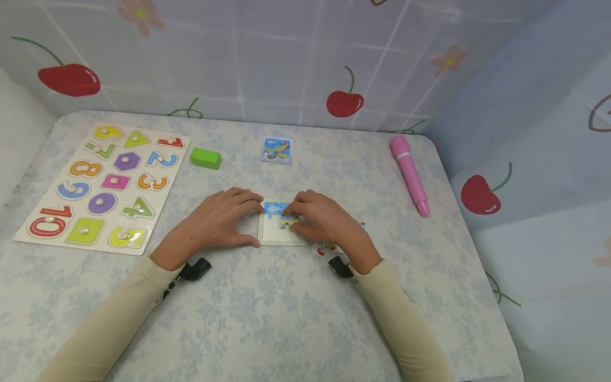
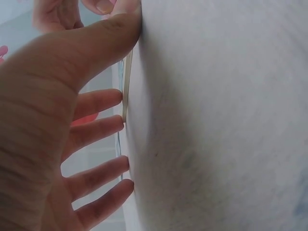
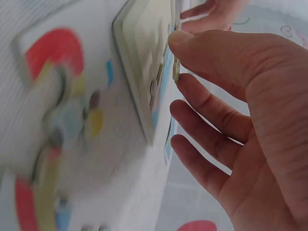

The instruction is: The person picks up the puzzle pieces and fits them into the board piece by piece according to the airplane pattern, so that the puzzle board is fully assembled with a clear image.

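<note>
Head view, tray containing cloud piece, spread left hand touching tray, right hand pinching tile

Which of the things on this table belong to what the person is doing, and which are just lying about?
In use, I'd say:
puzzle tray
puzzle piece, pinched in the right fingers
loose pieces beside the tray
airplane picture card, probably the guide

Lying about, it seems:
number board
green block
pink stick-like thing
</note>
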Tool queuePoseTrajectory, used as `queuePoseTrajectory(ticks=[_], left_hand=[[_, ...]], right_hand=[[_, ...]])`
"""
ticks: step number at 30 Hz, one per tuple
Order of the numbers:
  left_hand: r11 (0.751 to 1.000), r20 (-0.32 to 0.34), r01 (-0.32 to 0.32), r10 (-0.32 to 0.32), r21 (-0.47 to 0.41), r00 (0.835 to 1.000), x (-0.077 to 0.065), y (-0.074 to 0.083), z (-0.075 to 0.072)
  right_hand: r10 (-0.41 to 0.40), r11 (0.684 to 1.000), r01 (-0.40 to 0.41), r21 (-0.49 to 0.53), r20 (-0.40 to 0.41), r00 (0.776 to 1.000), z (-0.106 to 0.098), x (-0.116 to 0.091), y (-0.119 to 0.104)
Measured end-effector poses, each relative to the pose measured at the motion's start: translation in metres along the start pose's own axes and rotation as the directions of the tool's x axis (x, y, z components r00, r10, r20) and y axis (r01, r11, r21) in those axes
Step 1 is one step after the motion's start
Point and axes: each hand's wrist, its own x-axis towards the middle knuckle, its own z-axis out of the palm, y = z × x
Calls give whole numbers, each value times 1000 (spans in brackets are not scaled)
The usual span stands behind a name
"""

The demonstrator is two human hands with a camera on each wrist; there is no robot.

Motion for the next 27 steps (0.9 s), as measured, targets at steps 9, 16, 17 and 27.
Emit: queuePoseTrajectory(ticks=[9,16,17,27], left_hand=[[1000,-14,-11,11,-22,1000,-1,-1,-1],[1000,-3,-12,12,-27,1000,0,1,-3],[1000,-2,-13,13,-26,1000,0,1,-3],[1000,-3,-19,19,-24,1000,0,1,-3]], right_hand=[[-40,999,41,-28,30,999,4,17,-12],[-43,997,45,-57,38,998,11,22,-16],[-43,997,45,-64,36,998,12,22,-16],[-43,994,44,-105,15,999,16,26,-19]])
